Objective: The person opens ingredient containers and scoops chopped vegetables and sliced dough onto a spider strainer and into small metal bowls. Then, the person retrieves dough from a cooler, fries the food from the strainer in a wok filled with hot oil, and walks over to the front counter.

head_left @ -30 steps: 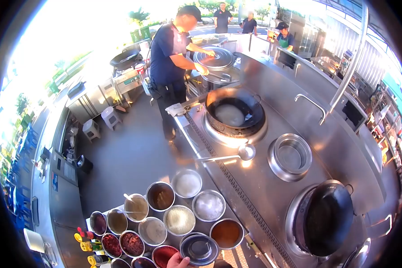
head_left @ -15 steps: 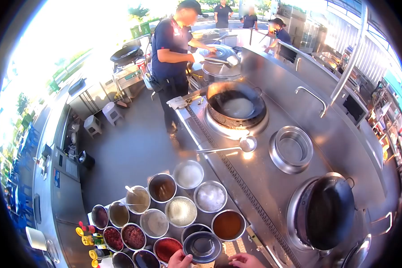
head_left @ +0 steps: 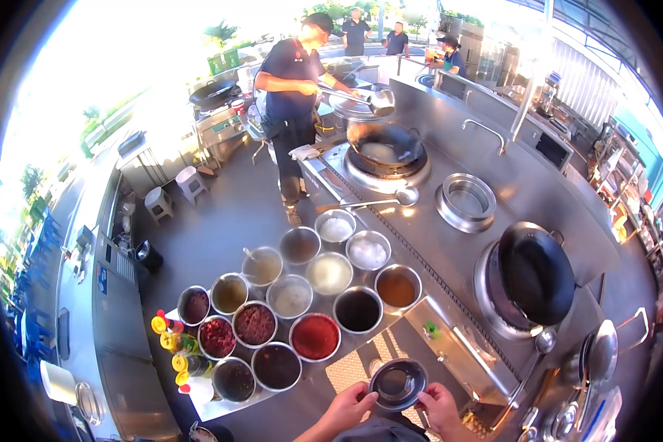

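Observation:
Between my two hands is a small metal bowl (head_left: 398, 384), dark inside, with what looks like a little liquid or a reflection at its bottom. My left hand (head_left: 352, 407) grips its left rim with the thumb on top. On the opposite rim, the fingers of my right hand (head_left: 439, 405) are closed. Just beyond the bowl stand several metal seasoning tubs, including one of red paste (head_left: 314, 337), one of dark liquid (head_left: 358, 310) and one of brown-orange liquid (head_left: 398, 286).
A black wok (head_left: 535, 276) sits tilted on a burner at right; another wok (head_left: 385, 149) is further back. A ladle (head_left: 406, 197) lies on the steel counter. Yellow-capped bottles (head_left: 171, 342) stand left of the tubs. A co-worker (head_left: 291, 88) holds a large ladle (head_left: 381, 103).
My right hand, apart from the bowl before, now grips its rim. The bowl has moved from over the tubs toward me. The view has shifted downward, and the co-worker has raised a ladle.

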{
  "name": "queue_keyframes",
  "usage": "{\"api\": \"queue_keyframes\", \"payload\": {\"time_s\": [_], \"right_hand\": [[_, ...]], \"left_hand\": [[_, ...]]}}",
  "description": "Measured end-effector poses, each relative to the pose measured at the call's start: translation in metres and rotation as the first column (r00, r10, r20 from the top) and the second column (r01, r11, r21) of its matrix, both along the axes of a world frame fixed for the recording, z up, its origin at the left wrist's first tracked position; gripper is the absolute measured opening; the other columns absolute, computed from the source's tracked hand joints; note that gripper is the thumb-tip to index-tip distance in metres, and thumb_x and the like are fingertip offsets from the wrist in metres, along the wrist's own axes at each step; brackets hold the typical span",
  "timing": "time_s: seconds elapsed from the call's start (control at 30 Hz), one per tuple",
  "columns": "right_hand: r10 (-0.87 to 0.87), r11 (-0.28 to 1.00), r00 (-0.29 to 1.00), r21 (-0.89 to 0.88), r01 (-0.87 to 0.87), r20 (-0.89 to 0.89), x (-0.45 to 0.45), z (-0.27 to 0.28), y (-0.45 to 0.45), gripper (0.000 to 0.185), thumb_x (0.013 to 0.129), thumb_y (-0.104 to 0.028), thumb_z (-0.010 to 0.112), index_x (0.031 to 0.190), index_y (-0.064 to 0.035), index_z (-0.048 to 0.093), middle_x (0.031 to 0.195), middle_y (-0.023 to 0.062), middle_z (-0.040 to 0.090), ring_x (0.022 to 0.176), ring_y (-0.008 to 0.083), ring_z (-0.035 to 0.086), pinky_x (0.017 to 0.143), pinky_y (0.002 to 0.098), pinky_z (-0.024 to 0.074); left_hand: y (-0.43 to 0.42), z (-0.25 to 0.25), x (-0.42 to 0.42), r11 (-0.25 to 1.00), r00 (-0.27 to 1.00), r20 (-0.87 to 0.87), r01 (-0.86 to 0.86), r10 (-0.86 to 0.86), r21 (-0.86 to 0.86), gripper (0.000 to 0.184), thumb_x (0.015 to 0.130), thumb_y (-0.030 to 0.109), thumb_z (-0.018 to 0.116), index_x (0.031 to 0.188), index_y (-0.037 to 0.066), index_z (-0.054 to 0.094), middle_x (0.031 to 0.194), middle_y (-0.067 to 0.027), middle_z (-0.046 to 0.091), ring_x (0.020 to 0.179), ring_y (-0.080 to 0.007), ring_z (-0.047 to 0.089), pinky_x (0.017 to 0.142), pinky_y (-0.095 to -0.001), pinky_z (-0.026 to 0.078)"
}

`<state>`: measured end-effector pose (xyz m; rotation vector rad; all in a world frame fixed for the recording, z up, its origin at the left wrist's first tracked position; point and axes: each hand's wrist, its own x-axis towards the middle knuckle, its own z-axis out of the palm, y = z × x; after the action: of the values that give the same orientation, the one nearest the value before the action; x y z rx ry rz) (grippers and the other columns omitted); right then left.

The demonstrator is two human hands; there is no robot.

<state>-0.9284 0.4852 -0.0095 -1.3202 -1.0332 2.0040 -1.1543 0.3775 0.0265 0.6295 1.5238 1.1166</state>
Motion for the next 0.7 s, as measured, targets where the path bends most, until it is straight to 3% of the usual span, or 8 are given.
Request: {"api": "queue_keyframes", "payload": {"time_s": [0.07, 0.2, 0.23, 0.27, 0.47, 0.53, 0.67, 0.7], "right_hand": [[-0.067, 0.997, 0.997, -0.051, 0.065, -0.042, 0.023, 0.003, -0.035, 0.006, 0.091, 0.000, 0.058, 0.091, -0.0046, 0.054, 0.083, 0.0074, 0.063, 0.071, 0.0185, 0.064, 0.066, 0.0318, 0.0558], [-0.180, 0.982, 0.984, -0.062, 0.180, 0.009, 0.081, 0.002, -0.094, 0.009, 0.090, -0.001, 0.058, 0.089, -0.0063, 0.051, 0.081, 0.0065, 0.061, 0.067, 0.0185, 0.061, 0.062, 0.0315, 0.0536], [-0.178, 0.983, 0.978, 0.060, 0.172, 0.112, 0.093, 0.001, -0.107, 0.012, 0.093, -0.015, 0.062, 0.099, -0.0057, 0.056, 0.088, 0.0044, 0.060, 0.079, 0.0141, 0.061, 0.070, 0.0277, 0.0515], [-0.264, 0.964, 0.960, 0.063, 0.259, 0.088, 0.097, 0.013, -0.119, 0.009, 0.092, -0.012, 0.061, 0.090, -0.0085, 0.053, 0.080, 0.0019, 0.056, 0.070, 0.0127, 0.058, 0.063, 0.0269, 0.0504], [-0.326, 0.943, 0.943, 0.087, 0.320, 0.060, 0.159, 0.044, -0.167, 0.008, 0.092, -0.010, 0.060, 0.099, -0.0075, 0.058, 0.083, 0.0006, 0.057, 0.071, 0.0113, 0.056, 0.063, 0.0256, 0.0484], [-0.467, 0.884, 0.884, 0.046, 0.466, 0.022, 0.177, 0.058, -0.180, 0.012, 0.093, -0.009, 0.059, 0.105, -0.0077, 0.058, 0.085, 0.0006, 0.057, 0.072, 0.0103, 0.055, 0.061, 0.0250, 0.0455], [-0.506, 0.863, 0.861, 0.037, 0.505, 0.050, 0.267, 0.034, -0.219, 0.017, 0.095, -0.011, 0.056, 0.111, -0.0067, 0.057, 0.092, 0.0065, 0.061, 0.078, 0.0147, 0.060, 0.065, 0.0258, 0.0489], [-0.595, 0.803, 0.801, -0.037, 0.594, -0.062, 0.287, 0.032, -0.227, 0.010, 0.090, -0.003, 0.059, 0.091, -0.0078, 0.050, 0.081, 0.0053, 0.059, 0.066, 0.0187, 0.060, 0.061, 0.0324, 0.0526]], "left_hand": [[-0.025, 0.002, 0.013, 0.990, 0.991, 0.021, 0.134, -0.135, 0.043, 0.025, 0.097, 0.025, 0.056, 0.098, 0.000, 0.060, 0.080, -0.0046, 0.064, 0.075, -0.0110, 0.061, 0.070, -0.0255, 0.049], [-0.067, 0.017, 0.046, 0.990, 0.959, 0.247, 0.132, -0.138, 0.040, 0.029, 0.102, 0.023, 0.046, 0.105, -0.002, 0.059, 0.088, -0.0066, 0.065, 0.082, -0.0128, 0.061, 0.077, -0.0274, 0.049], [-0.073, 0.018, 0.053, 0.983, 0.956, 0.228, 0.176, -0.183, 0.048, 0.030, 0.102, 0.024, 0.044, 0.107, -0.001, 0.060, 0.088, -0.0058, 0.065, 0.081, -0.0128, 0.061, 0.077, -0.0275, 0.050], [-0.079, 0.020, 0.059, 0.982, 0.955, 0.225, 0.185, -0.191, 0.048, 0.030, 0.102, 0.024, 0.044, 0.107, -0.001, 0.060, 0.088, -0.0058, 0.065, 0.081, -0.0128, 0.061, 0.077, -0.0275, 0.050], [-0.101, 0.004, 0.113, 0.957, 0.936, 0.203, 0.285, -0.289, 0.049, 0.028, 0.102, 0.024, 0.044, 0.108, 0.001, 0.060, 0.090, -0.0023, 0.063, 0.078, -0.0105, 0.061, 0.074, -0.0258, 0.051], [-0.104, 0.000, 0.138, 0.952, 0.932, 0.194, 0.303, -0.305, 0.042, 0.027, 0.102, 0.022, 0.044, 0.107, 0.000, 0.059, 0.090, -0.0033, 0.063, 0.077, -0.0108, 0.061, 0.073, -0.0259, 0.051], [-0.107, -0.013, 0.208, 0.927, 0.910, 0.179, 0.373, -0.374, 0.037, 0.024, 0.101, 0.018, 0.046, 0.104, -0.002, 0.058, 0.091, -0.0062, 0.064, 0.076, -0.0117, 0.061, 0.071, -0.0261, 0.051], [-0.108, -0.013, 0.229, 0.921, 0.906, 0.168, 0.386, -0.389, 0.050, 0.023, 0.101, 0.017, 0.046, 0.104, -0.002, 0.058, 0.091, -0.0069, 0.064, 0.076, -0.0120, 0.061, 0.071, -0.0262, 0.051]]}}
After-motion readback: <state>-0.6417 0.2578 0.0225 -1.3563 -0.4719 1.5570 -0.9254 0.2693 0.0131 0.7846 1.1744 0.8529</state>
